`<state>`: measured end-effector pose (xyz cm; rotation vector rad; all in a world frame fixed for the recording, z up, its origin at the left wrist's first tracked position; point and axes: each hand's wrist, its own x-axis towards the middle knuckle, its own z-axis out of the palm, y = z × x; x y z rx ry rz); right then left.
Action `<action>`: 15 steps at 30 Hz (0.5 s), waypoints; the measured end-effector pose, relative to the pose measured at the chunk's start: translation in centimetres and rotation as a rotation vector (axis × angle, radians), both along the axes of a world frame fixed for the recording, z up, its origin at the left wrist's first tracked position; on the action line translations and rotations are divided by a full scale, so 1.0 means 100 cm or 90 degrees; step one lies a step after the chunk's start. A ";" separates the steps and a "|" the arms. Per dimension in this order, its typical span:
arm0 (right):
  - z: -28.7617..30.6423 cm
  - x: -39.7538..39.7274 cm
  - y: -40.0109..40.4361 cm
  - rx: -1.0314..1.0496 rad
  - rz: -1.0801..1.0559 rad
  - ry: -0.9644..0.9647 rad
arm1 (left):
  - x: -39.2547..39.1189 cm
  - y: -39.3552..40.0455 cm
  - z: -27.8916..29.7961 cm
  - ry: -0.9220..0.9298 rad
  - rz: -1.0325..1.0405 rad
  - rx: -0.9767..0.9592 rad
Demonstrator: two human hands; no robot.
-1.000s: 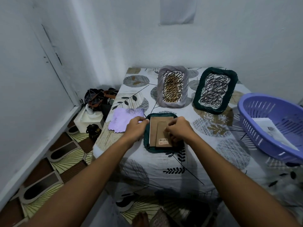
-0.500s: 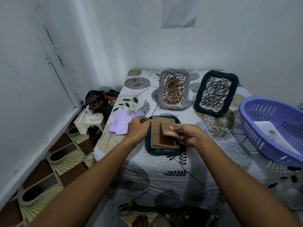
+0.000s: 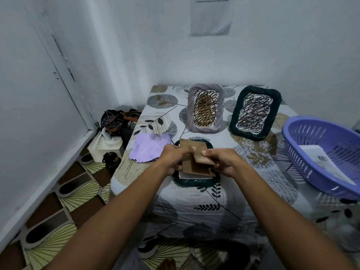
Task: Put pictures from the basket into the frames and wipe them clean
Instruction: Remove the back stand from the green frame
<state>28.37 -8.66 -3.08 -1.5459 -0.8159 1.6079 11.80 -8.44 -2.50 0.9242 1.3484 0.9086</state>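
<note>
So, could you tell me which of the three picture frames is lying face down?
The dark green frame nearest the person, its brown backing board gripped by both hands. The grey frame and other green frame show scribbled pictures.

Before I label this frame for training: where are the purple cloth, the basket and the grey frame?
Purple cloth (image 3: 149, 148), head view, its middle.
Basket (image 3: 292, 145), head view, near wall.
Grey frame (image 3: 191, 106), head view, left border.
</note>
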 end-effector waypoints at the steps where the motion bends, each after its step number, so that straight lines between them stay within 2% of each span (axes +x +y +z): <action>1: 0.002 -0.001 -0.001 0.028 0.005 -0.047 | 0.002 -0.001 0.000 -0.007 0.005 0.002; 9: 0.017 -0.002 -0.003 0.217 0.102 -0.350 | 0.003 -0.004 0.002 -0.157 0.062 0.001; 13: 0.009 -0.001 0.000 0.233 0.015 -0.373 | 0.003 -0.002 -0.001 -0.170 0.089 0.024; 15: 0.009 0.002 -0.003 0.194 -0.006 -0.294 | 0.006 -0.003 -0.001 -0.171 0.083 0.033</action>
